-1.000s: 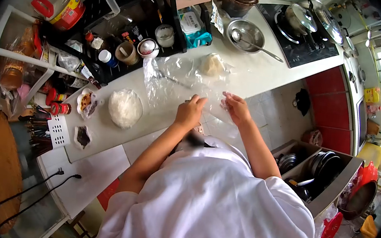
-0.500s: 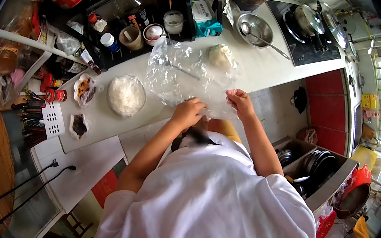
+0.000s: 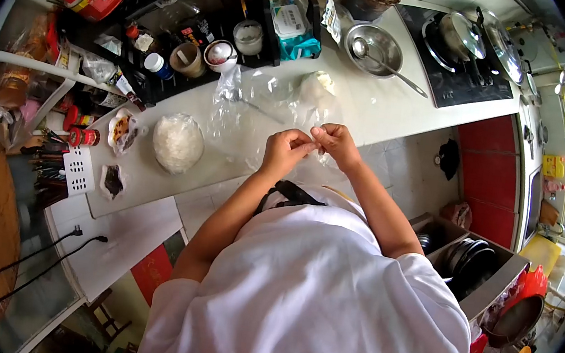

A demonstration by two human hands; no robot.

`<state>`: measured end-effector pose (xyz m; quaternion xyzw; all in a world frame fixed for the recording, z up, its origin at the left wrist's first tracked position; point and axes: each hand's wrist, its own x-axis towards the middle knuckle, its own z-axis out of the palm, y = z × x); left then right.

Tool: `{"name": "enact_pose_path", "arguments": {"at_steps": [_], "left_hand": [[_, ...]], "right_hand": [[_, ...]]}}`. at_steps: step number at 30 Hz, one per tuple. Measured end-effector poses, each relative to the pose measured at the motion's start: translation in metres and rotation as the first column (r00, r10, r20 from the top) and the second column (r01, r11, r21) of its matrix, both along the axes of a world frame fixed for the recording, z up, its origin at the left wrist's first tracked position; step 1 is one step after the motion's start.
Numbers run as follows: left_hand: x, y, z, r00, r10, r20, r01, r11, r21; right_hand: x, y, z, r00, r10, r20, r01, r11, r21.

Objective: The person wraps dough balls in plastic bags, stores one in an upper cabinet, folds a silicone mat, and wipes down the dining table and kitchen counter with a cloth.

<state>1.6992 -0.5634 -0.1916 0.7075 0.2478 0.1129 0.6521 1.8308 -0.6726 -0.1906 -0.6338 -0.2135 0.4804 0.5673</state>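
A thin clear plastic bag (image 3: 251,114) lies crumpled across the counter and stretches toward my body. At its near edge, my left hand (image 3: 287,150) and my right hand (image 3: 337,145) meet, fingertips close together, both pinching the plastic. A pale, dough-like lump (image 3: 318,88) sits at the bag's far right part; I cannot tell whether it is inside or under the plastic. A thin stick-like utensil (image 3: 262,111) shows by the bag. To the left stands a rounded white mass (image 3: 178,142) that seems wrapped in plastic.
Behind on the counter (image 3: 401,110) are a steel bowl (image 3: 373,50) with a ladle and a stove (image 3: 472,72) with pots. A black rack (image 3: 168,80) holds jars and cups. Two small dishes (image 3: 113,182) are at the left. An open drawer (image 3: 468,260) with pans juts out right.
My right hand has moved left and my left hand slightly up, so they now meet at the plastic's edge. The plastic has been drawn in and lies less spread out.
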Motion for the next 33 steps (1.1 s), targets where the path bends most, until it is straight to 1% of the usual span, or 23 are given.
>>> {"name": "enact_pose_path", "arguments": {"at_steps": [2,3,4,6,9,11,12,14,15,16,17,18,19,20,22,24,25,27,28,29,30,32,33], "left_hand": [[0.002,-0.001,-0.005,1.0,-0.001,0.015,0.003,0.996,-0.091],[0.002,0.0,-0.004,0.997,0.067,0.042,-0.056,0.974,-0.22],[0.001,0.002,-0.005,0.997,0.068,0.04,-0.058,0.974,-0.219],[0.0,0.003,-0.006,0.979,0.197,-0.053,-0.203,0.919,-0.337],[0.0,-0.001,-0.003,0.972,0.225,-0.06,-0.231,0.895,-0.381],[-0.001,-0.002,-0.003,0.965,0.256,-0.058,-0.257,0.871,-0.419],[-0.001,-0.001,-0.003,0.97,0.239,-0.053,-0.239,0.882,-0.406],[-0.001,-0.001,-0.005,0.974,0.223,-0.048,-0.224,0.892,-0.394],[-0.001,-0.001,-0.006,0.984,0.178,-0.03,-0.178,0.935,-0.306],[-0.001,-0.001,-0.007,0.991,0.131,-0.017,-0.131,0.968,-0.214],[-0.001,-0.001,-0.007,0.991,0.132,-0.017,-0.132,0.968,-0.215],[0.0,-0.002,-0.004,0.99,0.133,0.055,-0.137,0.987,0.084],[0.001,-0.003,-0.001,0.986,0.112,0.125,-0.151,0.915,0.374],[0.0,-0.003,0.002,0.986,0.113,0.125,-0.152,0.915,0.373],[-0.003,-0.004,0.01,0.999,0.01,0.039,-0.032,0.78,0.625],[-0.006,-0.005,0.008,0.999,-0.003,0.053,-0.031,0.77,0.637],[-0.007,-0.005,0.009,0.999,-0.036,0.031,0.007,0.76,0.65],[-0.007,-0.004,0.005,0.997,-0.071,0.009,0.047,0.748,0.663],[-0.006,-0.004,-0.003,1.0,-0.007,0.022,-0.001,0.942,0.335],[-0.005,-0.005,-0.009,0.998,0.057,0.009,-0.056,0.998,-0.041],[-0.004,-0.005,-0.004,0.998,0.055,0.008,-0.055,0.998,-0.041],[-0.003,-0.005,0.007,0.995,0.077,-0.065,-0.096,0.927,-0.364],[-0.002,-0.005,0.011,0.995,0.076,-0.065,-0.095,0.926,-0.365]], "right_hand": [[0.006,-0.003,0.006,0.998,0.054,0.027,-0.051,0.993,-0.107],[0.007,-0.003,0.008,0.998,0.057,0.024,-0.054,0.993,-0.104],[0.007,-0.004,0.009,0.999,0.037,-0.025,-0.039,0.997,-0.068],[0.01,-0.006,0.007,0.997,0.02,-0.076,-0.023,0.999,-0.033],[0.014,-0.007,-0.004,0.996,0.076,-0.049,-0.078,0.996,-0.042],[0.016,-0.008,-0.009,0.989,0.087,-0.117,-0.078,0.994,0.08],[0.016,-0.008,-0.008,0.989,0.088,-0.116,-0.079,0.994,0.079],[0.015,-0.008,-0.004,0.98,0.027,-0.196,-0.016,0.998,0.055],[0.013,-0.006,0.001,0.98,0.028,-0.195,-0.018,0.998,0.054],[0.01,-0.005,0.007,0.964,0.006,-0.266,-0.003,1.0,0.01],[0.009,-0.004,0.01,0.942,-0.02,-0.335,0.008,0.999,-0.036],[0.009,-0.004,0.008,0.942,-0.02,-0.335,0.008,0.999,-0.037],[0.009,-0.004,0.002,0.94,0.004,-0.342,-0.035,0.996,-0.084],[0.008,-0.004,-0.003,0.936,0.028,-0.35,-0.078,0.988,-0.13],[0.006,-0.003,-0.008,0.94,0.005,-0.342,-0.051,0.991,-0.124],[0.005,-0.003,-0.012,0.94,-0.023,-0.341,-0.005,0.997,-0.079],[0.005,-0.004,-0.015,0.94,-0.023,-0.341,-0.004,0.997,-0.08],[0.008,-0.005,-0.019,0.98,0.014,-0.201,-0.03,0.997,-0.076],[0.009,-0.004,-0.02,0.98,0.013,-0.2,-0.028,0.997,-0.076],[0.009,-0.004,-0.021,0.984,0.035,-0.175,-0.041,0.999,-0.033],[0.009,-0.003,-0.019,0.987,0.056,-0.148,-0.055,0.998,0.01],[0.002,-0.001,-0.013,0.985,0.037,-0.169,-0.029,0.998,0.049],[-0.002,0.001,-0.01,0.981,0.021,-0.191,-0.004,0.996,0.088]]}}
